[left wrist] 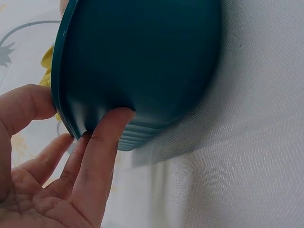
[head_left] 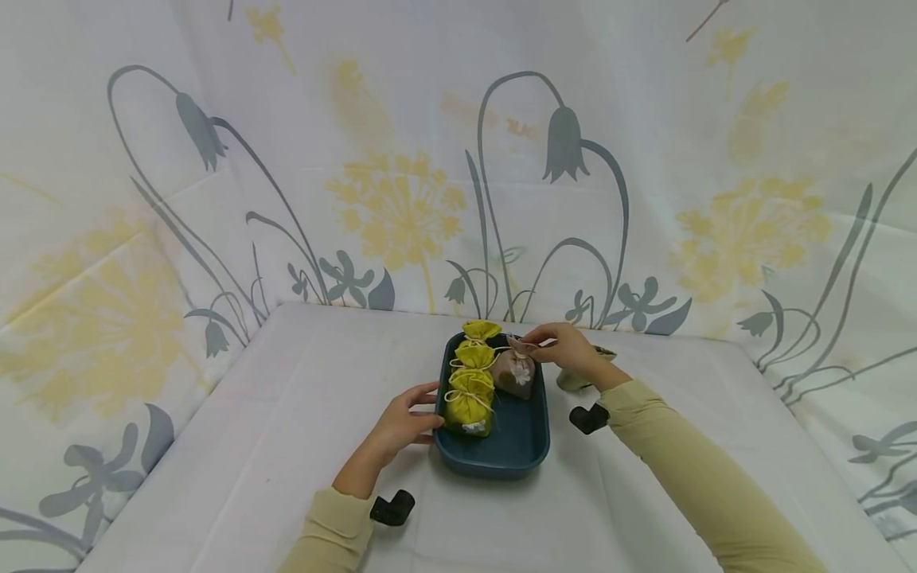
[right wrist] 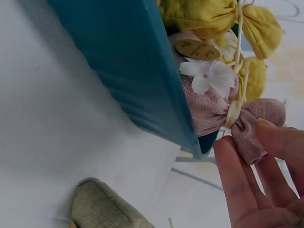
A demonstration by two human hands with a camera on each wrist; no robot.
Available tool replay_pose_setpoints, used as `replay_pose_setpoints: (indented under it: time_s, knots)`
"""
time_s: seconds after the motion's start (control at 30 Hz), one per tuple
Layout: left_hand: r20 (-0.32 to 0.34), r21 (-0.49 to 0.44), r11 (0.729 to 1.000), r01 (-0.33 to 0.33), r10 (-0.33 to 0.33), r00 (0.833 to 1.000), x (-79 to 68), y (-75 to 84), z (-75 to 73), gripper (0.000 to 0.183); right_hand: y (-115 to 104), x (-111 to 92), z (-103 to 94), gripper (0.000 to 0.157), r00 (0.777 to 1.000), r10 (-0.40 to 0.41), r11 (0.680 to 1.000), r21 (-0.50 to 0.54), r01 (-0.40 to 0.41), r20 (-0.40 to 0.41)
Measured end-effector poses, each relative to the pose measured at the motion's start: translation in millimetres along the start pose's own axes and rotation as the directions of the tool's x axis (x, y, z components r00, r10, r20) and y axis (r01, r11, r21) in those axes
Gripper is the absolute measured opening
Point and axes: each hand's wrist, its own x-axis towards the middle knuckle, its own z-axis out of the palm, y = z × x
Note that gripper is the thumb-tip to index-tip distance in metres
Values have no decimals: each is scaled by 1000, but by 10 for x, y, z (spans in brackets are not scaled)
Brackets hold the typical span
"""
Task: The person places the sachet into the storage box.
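Observation:
A dark teal plastic bin [head_left: 516, 447] stands on the white cloth. My left hand [head_left: 397, 423] holds its left side, the thumb at the rim and the other fingers against the outer wall, as the left wrist view shows. Three yellow drawstring pouches [head_left: 469, 398] stand in a row along the bin's left side. At the far right inside it is a dusty pink drawstring pouch [right wrist: 209, 102] with a white flower and an oval tag [right wrist: 197, 49]. My right hand [head_left: 566, 350] pinches this pouch's gathered top, just above the tie.
An olive-green pouch [right wrist: 107, 209] lies on the cloth right of the bin, partly behind my right wrist. Black wrist-camera mounts [head_left: 392, 508] jut from both wrists. A flower-printed curtain [head_left: 401, 199] rises behind the table [head_left: 308, 374].

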Motion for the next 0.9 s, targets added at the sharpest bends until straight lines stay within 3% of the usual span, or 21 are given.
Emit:
replay_pose_setpoints:
  time_s: [0.17,0.57,0.77,0.9]
  knots:
    - [2,-4,1000,1,-1,1000,-27,12,-1,60,73,-74,-33,33,1000,13,997,76,-11,-25]
    - [3,-13,1000,-2,2,1000,2,8,0,61,167,-411,-35,38,982,55,983,181,-22,-181]
    - [-3,-7,1000,-1,1,1000,16,-18,0,61,277,-669,-7,35,959,27,982,189,29,-283]
    - [-8,-1,1000,3,-3,1000,6,-14,10,60,391,-852,19,36,942,63,972,236,18,-331]
